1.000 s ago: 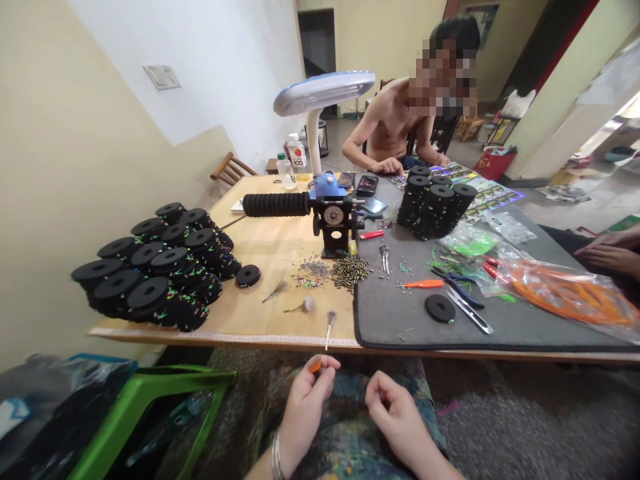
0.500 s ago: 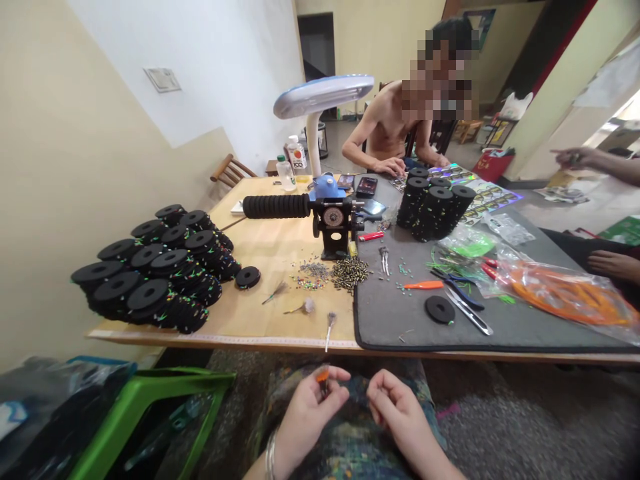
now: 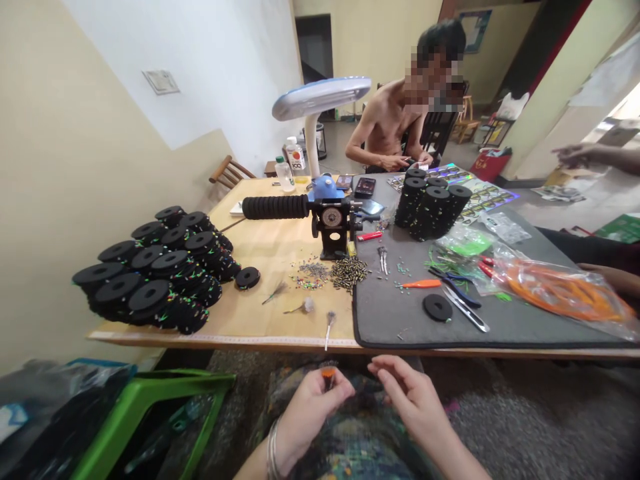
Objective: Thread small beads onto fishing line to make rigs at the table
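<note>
**Small orange piece in left hand, below table edge**

The left hand (image 3: pixel 315 401) is closed, thumb against fingers, on a small orange piece (image 3: pixel 328 373); its lower part is hidden by the fingers. The right hand (image 3: pixel 413 400) is just beside it, half open, thumb and fingers parted; whether it holds anything fine cannot be told. Both hands are above the person's lap, short of the table (image 3: pixel 240 313).

Nearest on the table is a white-stemmed tuft (image 3: pixel 329 330), lying near the front edge. Behind it is a heap of small dark beads (image 3: pixel 347 272), in front of a black clamp stand (image 3: pixel 331 230). Black foam spools (image 3: pixel 150 260) are stacked at left. On the grey mat (image 3: pixel 393 320) lie a single black ring (image 3: pixel 437 308) and, beside it, metal tweezers (image 3: pixel 466 309). A co-worker (image 3: pixel 387 127) sits at the far side.
</note>
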`<act>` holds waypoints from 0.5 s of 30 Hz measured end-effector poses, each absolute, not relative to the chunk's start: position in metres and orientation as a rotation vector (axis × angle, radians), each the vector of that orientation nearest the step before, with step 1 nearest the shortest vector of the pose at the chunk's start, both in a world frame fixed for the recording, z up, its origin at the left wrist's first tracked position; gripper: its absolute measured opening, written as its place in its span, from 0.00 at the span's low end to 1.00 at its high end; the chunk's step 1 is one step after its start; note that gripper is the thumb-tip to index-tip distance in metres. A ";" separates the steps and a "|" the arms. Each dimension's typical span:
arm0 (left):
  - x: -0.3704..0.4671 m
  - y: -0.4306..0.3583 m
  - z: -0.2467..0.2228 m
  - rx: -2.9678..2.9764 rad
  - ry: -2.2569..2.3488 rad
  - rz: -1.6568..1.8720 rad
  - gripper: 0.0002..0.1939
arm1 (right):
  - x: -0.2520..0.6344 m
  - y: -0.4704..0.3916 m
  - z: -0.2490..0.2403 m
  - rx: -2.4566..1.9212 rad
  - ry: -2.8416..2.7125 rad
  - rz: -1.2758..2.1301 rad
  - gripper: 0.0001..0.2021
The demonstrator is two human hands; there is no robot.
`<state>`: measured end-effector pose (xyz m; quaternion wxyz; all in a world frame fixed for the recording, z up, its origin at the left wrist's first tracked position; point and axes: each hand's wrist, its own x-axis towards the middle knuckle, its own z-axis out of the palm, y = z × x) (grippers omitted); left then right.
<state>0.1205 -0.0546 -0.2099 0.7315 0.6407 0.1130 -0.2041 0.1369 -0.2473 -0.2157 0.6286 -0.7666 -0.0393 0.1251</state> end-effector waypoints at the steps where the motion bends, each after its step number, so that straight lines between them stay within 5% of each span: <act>1: 0.121 -0.055 -0.209 1.418 0.243 -0.452 0.14 | 0.137 -0.247 -0.211 -1.742 -0.103 0.272 0.17; 15: 0.120 -0.045 -0.194 1.697 0.109 -0.410 0.12 | 0.131 -0.221 -0.192 -1.898 -0.552 0.373 0.10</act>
